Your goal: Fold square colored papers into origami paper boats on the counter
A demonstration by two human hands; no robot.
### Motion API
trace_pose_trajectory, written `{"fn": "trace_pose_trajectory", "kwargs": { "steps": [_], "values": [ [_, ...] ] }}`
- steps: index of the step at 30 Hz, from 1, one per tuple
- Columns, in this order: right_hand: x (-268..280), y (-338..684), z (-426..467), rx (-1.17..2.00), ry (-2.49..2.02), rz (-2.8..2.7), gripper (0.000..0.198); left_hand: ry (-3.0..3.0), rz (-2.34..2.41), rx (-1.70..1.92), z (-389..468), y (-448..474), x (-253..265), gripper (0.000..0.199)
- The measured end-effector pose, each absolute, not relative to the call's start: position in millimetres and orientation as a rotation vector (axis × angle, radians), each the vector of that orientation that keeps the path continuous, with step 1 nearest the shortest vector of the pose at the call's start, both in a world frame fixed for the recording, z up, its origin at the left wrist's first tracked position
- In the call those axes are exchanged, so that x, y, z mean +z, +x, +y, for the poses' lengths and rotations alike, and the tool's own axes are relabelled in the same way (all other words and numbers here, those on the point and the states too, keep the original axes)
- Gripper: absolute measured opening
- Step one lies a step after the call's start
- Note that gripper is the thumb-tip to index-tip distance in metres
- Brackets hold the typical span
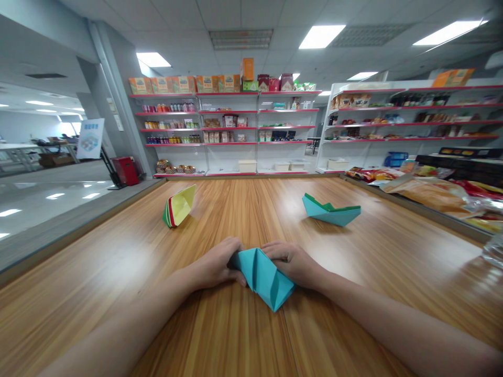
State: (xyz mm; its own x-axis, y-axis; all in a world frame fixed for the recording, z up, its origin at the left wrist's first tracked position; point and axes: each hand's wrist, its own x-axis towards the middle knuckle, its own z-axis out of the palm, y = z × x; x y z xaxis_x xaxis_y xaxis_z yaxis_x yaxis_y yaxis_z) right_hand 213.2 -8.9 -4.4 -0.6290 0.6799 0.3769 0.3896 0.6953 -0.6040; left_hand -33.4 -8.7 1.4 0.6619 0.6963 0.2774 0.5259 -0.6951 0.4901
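A folded piece of blue origami paper (265, 277) is held between my two hands, just above or on the wooden table (220, 335); I cannot tell if it touches. My left hand (223, 262) grips its left end, with the thumb below and the fingers curled behind. On the far right side of the paper lies my right hand (288, 262), its fingers bent over the edge and partly hidden. Beyond my left hand stands a yellow, red and green folded paper boat (179, 207), tilted upward. A blue and green paper boat (332, 211) rests beyond my right hand.
Snack packets (432, 193) and a black crate (467, 167) lie past the table's right edge. Something of clear plastic (494, 251) shows at the far right. Stocked shelves (228, 118) line the back; a sign board (90, 139) and a red box (126, 170) stand at left.
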Motion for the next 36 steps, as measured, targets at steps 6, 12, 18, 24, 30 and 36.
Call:
{"fn": "trace_pose_trajectory", "kwargs": {
  "steps": [6,12,18,24,30,36],
  "values": [
    [0.3,213.0,-14.0,0.622,-0.863,-2.269,0.028,2.372,0.870,0.787,-3.7,-35.0,-5.3,0.011],
    [2.6,214.0,-18.4,0.822,-0.926,-2.153,0.039,2.167,1.000,0.958,-5.8,-36.8,-4.7,0.024],
    [-6.7,219.3,-15.6,1.040,-0.964,-1.930,0.060,2.091,1.033,1.044,0.1,-41.3,-9.2,0.036],
    [-3.3,216.9,-15.4,0.943,-0.951,-2.085,0.047,2.069,1.205,1.112,3.0,-37.1,-5.9,0.034],
    [-0.6,211.3,-17.2,0.681,-0.976,-2.136,0.040,2.246,1.404,0.951,0.6,-30.6,-5.0,0.040],
    [-4.3,209.7,-14.6,0.351,-1.108,-2.278,0.020,2.726,1.810,0.419,-12.5,-20.7,2.1,0.049]
  ]
}}
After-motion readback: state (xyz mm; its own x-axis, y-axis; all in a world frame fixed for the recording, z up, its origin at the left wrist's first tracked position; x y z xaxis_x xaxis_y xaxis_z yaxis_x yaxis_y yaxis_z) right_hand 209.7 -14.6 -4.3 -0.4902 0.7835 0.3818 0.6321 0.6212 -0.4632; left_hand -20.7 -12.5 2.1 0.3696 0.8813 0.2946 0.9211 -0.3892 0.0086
